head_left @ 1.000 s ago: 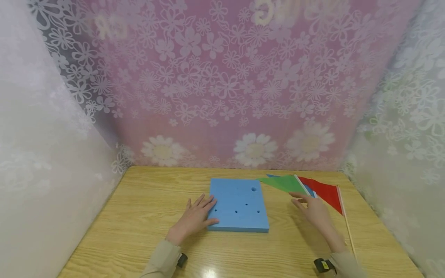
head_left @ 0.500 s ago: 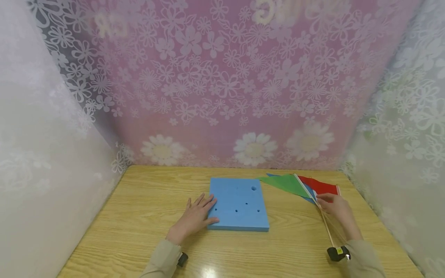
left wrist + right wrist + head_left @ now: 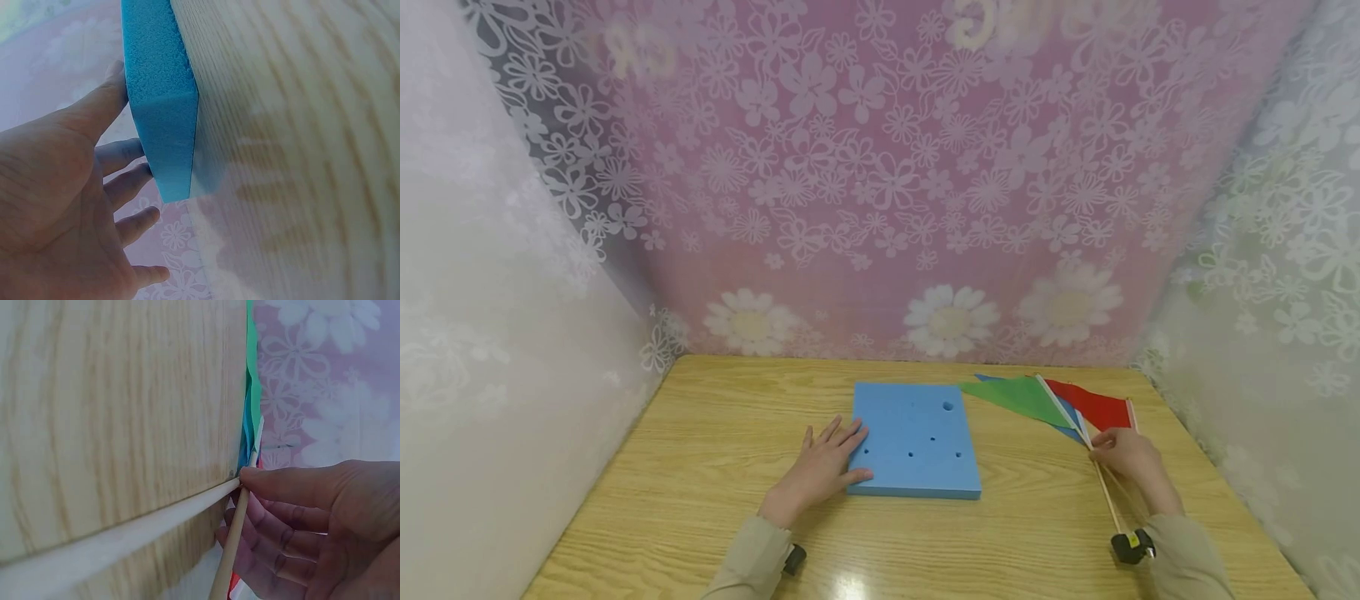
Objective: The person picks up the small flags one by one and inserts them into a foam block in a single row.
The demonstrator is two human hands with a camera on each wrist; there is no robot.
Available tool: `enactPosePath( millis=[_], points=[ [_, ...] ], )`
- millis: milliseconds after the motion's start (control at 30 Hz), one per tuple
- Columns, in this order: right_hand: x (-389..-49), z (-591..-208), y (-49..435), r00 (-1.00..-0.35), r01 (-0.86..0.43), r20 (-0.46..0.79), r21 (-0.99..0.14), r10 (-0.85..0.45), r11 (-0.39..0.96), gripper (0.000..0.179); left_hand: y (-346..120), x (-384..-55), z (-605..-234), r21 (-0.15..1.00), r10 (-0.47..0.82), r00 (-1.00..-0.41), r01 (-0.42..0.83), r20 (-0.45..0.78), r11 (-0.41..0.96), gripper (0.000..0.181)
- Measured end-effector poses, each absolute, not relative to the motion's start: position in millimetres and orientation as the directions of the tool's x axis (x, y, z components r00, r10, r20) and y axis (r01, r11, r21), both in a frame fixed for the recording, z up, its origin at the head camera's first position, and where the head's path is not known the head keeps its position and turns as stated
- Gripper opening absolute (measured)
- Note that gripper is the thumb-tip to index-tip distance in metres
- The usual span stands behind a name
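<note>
Lying pinched between the right fingers [image 3: 282, 537], a wooden flag stick [image 3: 232, 553]

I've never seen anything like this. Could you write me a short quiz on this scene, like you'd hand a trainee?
1. Which hand is touching the blue board?
2. True or false: a flag stands upright on the board.
3. What is nearest the right hand?
a) the blue board
b) a flag stick
c) the flower-print backdrop

Key:
1. The left hand.
2. False; the green flag, for one, lies to its right in the head view.
3. b
</note>
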State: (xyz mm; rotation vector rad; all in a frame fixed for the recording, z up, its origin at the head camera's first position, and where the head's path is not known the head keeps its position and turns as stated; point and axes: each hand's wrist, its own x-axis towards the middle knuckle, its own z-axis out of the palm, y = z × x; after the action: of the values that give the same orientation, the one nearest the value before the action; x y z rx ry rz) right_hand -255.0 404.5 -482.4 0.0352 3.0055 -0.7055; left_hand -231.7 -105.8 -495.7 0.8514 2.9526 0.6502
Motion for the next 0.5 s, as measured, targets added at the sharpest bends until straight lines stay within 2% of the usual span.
enactPosePath(
  millis=[300, 367, 500],
  points=[
    [-251, -475, 399, -0.999, 0.042, -0.041, -0.430, 0.027, 0.902, 0.031, -106, -232, -497, 0.392, 0.510, -0.853, 0.510, 0.113, 0.766, 0.070],
    [-251, -473, 395, -0.999, 0.045, -0.042, -0.477, 0.028, 0.878, 0.031, -106, -232, -497, 0.394, 0.508, -0.854, 0.507, 0.111, 0.766, 0.070],
    [-251, -473, 388, -0.998, 0.059, -0.060, -0.658, 0.025, 0.751, 0.037, -106, -232, -498, 0.393, 0.506, -0.856, 0.505, 0.109, 0.769, 0.071]
  ],
)
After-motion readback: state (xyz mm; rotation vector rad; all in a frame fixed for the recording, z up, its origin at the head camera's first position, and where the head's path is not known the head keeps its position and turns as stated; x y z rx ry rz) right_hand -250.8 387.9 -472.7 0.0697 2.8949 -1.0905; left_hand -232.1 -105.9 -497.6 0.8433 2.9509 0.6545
